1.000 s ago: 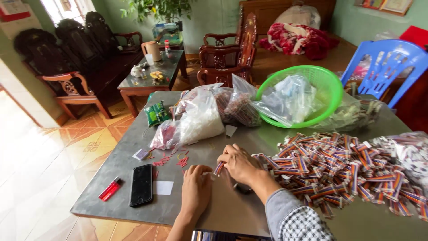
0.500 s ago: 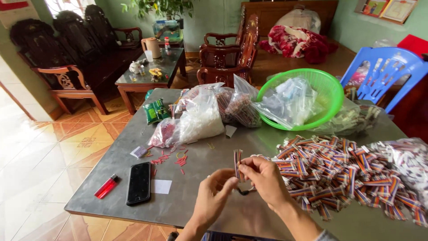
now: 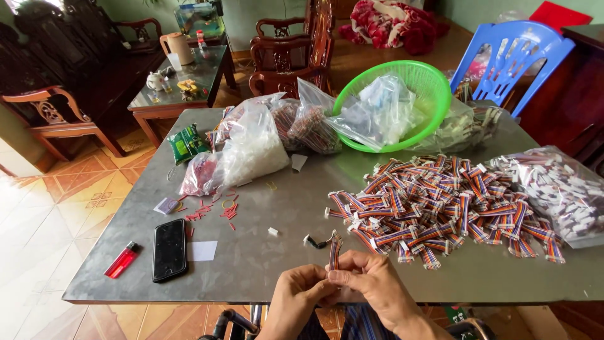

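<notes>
Both hands meet at the near edge of the grey metal surface (image 3: 264,252). The left hand (image 3: 296,301) and the right hand (image 3: 377,291) have their fingers pinched closed on one short multicoloured ribbon cable with small white end connectors (image 3: 334,250), which stands nearly upright out of the fingers, its free end pointing away from the person.

Just beyond the fingers and slightly to their left lies a short black wire piece (image 3: 314,242), and a little further left a tiny white plastic connector (image 3: 273,232). To the right of the fingers and beyond them spreads a large heap of matching striped ribbon cables (image 3: 440,204), with a clear plastic bag of white-ended cables (image 3: 557,192) at its far right.

Well to the left of the fingers lie a black smartphone (image 3: 170,249), a red lighter (image 3: 122,259) and a white paper square (image 3: 202,250). Far beyond the fingers sit clear bags of small white parts (image 3: 251,151) and a round green plastic basket (image 3: 402,94) holding more bags.
</notes>
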